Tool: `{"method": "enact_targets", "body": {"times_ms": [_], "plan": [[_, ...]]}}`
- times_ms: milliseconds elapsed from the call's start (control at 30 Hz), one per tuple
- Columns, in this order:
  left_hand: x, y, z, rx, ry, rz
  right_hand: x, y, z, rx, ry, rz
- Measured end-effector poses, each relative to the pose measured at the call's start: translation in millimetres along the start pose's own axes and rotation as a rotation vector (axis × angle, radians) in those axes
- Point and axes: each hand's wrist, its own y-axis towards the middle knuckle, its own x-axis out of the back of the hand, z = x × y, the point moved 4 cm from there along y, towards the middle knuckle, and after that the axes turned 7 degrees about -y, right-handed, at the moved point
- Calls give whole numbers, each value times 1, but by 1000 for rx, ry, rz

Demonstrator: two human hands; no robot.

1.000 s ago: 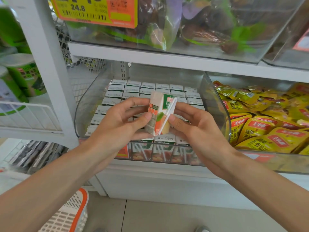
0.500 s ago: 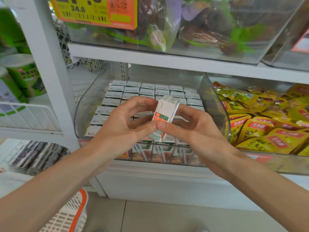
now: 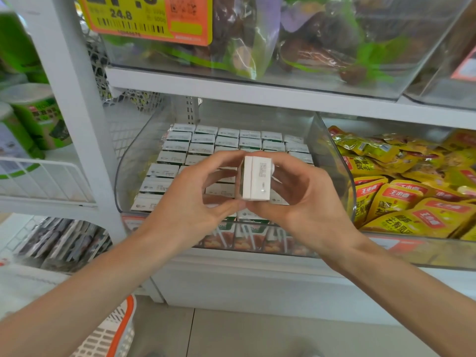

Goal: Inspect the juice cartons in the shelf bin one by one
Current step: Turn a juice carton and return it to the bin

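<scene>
- Shop shelving fills the view: a white shelf (image 3: 231, 86) sits above a clear shelf bin (image 3: 134, 173) that lies just behind and below both grips. It is packed with rows of juice cartons (image 3: 201, 148) standing upright, tops showing.
- One held carton (image 3: 256, 180) is out of the bin, between the two grips. A white end panel with small print faces the camera.
- The left grip (image 3: 185, 202) pinches the carton's left side, thumb at the lower edge and fingers curled over the top. The right grip (image 3: 309, 202) is closed round the right side in the same way.
- Going by its size and the easy fingertip hold, the carton is probably light. Its weight is liquid and may shift when tilted.
- The paperboard is likely stiff at edges and corners but gives in the broad faces, so a hard squeeze there could bulge it.
- The best hold is on opposite edges or corners, which leaves the print uncovered.
- The coating looks smooth, perhaps slippery, so contact on two sides guards against a drop.
- Yellow snack pouches (image 3: 401, 191) lie to the right of the right grip, and a basket (image 3: 116, 331) sits below the left grip.
</scene>
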Motion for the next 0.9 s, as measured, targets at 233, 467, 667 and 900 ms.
{"method": "enact_targets", "body": {"times_ms": [233, 467, 667, 900], "plan": [[3, -2, -2, 14, 35, -49, 0, 0, 5, 40, -29, -19], [7, -1, 2, 36, -5, -112, -4, -1, 7, -54, -72, -8], [5, 0, 0, 53, 4, -150, -1, 0, 7, 9, -11, -48], [5, -1, -2, 15, 5, -134, -6, -3, 10, 217, -185, -15]]}}
